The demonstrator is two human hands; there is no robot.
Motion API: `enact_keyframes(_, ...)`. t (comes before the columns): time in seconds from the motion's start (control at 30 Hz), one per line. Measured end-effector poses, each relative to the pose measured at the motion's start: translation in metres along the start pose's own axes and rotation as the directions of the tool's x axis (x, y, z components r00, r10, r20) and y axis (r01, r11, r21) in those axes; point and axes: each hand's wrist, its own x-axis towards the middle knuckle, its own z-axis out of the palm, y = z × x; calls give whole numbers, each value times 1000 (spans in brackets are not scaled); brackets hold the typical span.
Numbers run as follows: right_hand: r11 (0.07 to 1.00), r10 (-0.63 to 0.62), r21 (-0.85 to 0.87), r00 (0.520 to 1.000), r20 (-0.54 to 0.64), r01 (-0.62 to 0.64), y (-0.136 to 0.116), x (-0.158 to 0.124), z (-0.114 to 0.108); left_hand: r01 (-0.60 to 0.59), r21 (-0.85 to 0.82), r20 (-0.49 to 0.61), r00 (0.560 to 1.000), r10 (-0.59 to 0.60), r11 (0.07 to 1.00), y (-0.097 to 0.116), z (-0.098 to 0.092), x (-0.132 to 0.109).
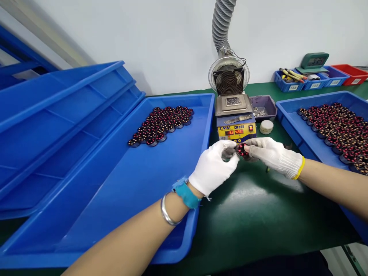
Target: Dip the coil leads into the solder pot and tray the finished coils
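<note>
Both my hands wear white gloves and meet over the green mat in front of the solder pot (235, 128). Between them is one small round wound coil (243, 150) with red windings. My right hand (273, 155) pinches it from the right, fingers closed on it. My left hand (214, 166) closes its fingertips on the coil's left side. A blue wrist strap and a metal bangle sit on my left wrist.
A large blue tray (120, 184) at left holds a cluster of similar coils (162, 124). Another blue tray (290, 115) at right holds several more coils (339, 128). Stacked blue trays (57, 115) lean at far left. A fan with fume hose (229, 78), a purple dish (264, 107) and small bins (316, 78) stand behind.
</note>
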Motion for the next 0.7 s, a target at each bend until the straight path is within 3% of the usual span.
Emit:
enact_keyframes(0.2, 995, -14, -98, 1000, -22, 12, -3, -2, -2, -69, 94, -35, 997, 73, 993, 6, -6, -2)
enact_keyframes(0.4, 993, 7, -114, 996, -90, -18, -4, 0, -6, 45, -336, -135, 986, -96, 941, 9, -17, 1)
enact_keyframes(0.6, 989, -42, -147, 994, -102, 26, -7, -2, -5, 35, -111, 99, 995, -24, 993, 4, -10, 1)
enact_keyframes(0.7, 985, -63, -168, 991, -118, 42, -9, -4, -6, 10, -61, 124, 992, -2, 998, 5, -10, -1)
